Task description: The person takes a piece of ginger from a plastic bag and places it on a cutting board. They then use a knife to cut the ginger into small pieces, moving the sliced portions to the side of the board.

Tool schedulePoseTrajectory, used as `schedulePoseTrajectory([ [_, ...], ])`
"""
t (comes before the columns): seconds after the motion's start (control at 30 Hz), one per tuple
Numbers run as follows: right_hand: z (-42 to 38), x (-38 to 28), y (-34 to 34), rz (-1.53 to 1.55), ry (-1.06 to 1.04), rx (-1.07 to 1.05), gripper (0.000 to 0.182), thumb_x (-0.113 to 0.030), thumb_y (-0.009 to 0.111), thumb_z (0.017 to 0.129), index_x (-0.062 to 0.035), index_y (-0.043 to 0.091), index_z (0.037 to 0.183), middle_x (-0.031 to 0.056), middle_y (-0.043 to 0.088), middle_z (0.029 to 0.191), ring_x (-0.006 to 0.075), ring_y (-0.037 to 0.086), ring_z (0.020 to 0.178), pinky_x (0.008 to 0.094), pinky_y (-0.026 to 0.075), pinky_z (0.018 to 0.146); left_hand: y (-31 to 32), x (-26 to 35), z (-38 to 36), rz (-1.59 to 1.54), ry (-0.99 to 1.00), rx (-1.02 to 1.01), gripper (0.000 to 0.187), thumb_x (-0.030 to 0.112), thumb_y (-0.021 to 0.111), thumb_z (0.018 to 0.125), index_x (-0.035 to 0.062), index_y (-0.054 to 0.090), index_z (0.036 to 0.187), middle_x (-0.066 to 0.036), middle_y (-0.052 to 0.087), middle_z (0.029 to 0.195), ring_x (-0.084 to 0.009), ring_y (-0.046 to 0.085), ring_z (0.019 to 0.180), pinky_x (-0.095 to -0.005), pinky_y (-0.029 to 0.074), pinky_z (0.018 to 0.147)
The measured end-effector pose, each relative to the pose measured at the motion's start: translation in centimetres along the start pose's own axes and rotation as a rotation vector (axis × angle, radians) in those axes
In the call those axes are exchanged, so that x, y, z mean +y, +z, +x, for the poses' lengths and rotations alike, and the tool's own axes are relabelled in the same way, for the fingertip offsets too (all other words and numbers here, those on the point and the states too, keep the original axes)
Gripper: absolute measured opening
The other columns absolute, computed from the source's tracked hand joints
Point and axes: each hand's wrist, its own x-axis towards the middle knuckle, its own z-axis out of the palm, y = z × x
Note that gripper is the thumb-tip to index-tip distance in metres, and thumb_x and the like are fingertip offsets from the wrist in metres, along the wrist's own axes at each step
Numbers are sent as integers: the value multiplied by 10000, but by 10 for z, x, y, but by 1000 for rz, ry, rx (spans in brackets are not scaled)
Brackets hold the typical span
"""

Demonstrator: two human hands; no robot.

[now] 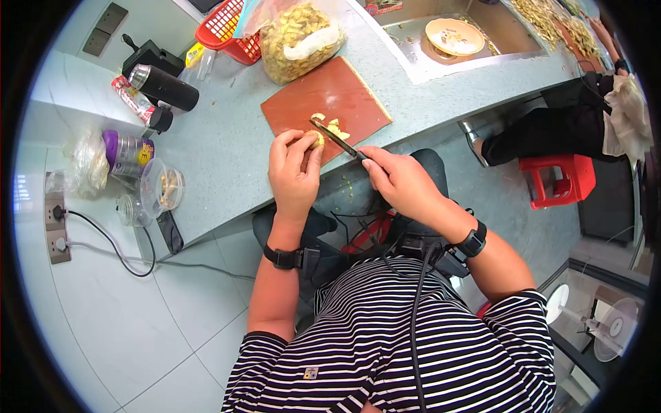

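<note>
My right hand (399,180) is closed round the handle of a dark-bladed knife (334,138), whose blade points up and left over the reddish-brown cutting board (296,103). Pinched in the fingers of my left hand (295,168) is a pale yellow piece of ginger (317,140), held at the board's near edge beside the blade. Several cut ginger pieces (335,129) lie on the board just beyond the knife. Behind the board stands a clear plastic bag (297,45) full of yellow slices.
A red basket (222,31), a black thermos (165,87) and a plastic tub (162,186) stand along the left. Back right is a sink (413,41) with a shallow bowl (454,36). Another person's leg (551,134) and a red stool (559,180) are at the right.
</note>
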Motion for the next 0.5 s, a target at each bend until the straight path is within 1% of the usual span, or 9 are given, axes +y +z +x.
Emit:
schedulePoseTrajectory([
  [0.03,0,0,-1,0,-2,2,347,-237,626,1169,-31,704,1437,278,775,981,492,759,931,538,590,823,0,-1,1,0,3,1,271,-24,879,940,24,818,1199,-115,718,1230,-302,718,1173,-400,606,975],
  [0.1,-1,-1,-1,-6,-3,-21,348,-233,625,1168,-34,699,1444,276,778,996,492,760,942,543,590,829,-2,-6,2,123,123,6,277,-33,870,938,26,824,1204,-113,707,1231,-306,704,1171,-401,599,977],
  [0.33,-2,2,-3,-37,-35,3,351,-232,622,1166,-37,696,1449,280,781,1010,491,762,955,548,594,837,-4,-6,3,144,165,-9,266,-32,867,939,26,824,1196,-116,709,1238,-301,696,1155,-404,584,964],
  [0.43,-2,0,-6,-38,-5,-16,352,-233,620,1167,-29,697,1444,282,784,1030,492,763,965,547,598,845,-4,-6,4,112,161,-12,258,-30,867,940,28,823,1188,-114,713,1232,-301,694,1150,-402,583,957],
  [0.5,-1,2,-4,-70,-61,1,354,-234,620,1168,-19,698,1438,284,789,1057,493,765,984,548,604,861,-4,-7,4,124,160,-15,252,-30,869,938,27,820,1179,-115,714,1228,-302,693,1148,-401,583,958],
])
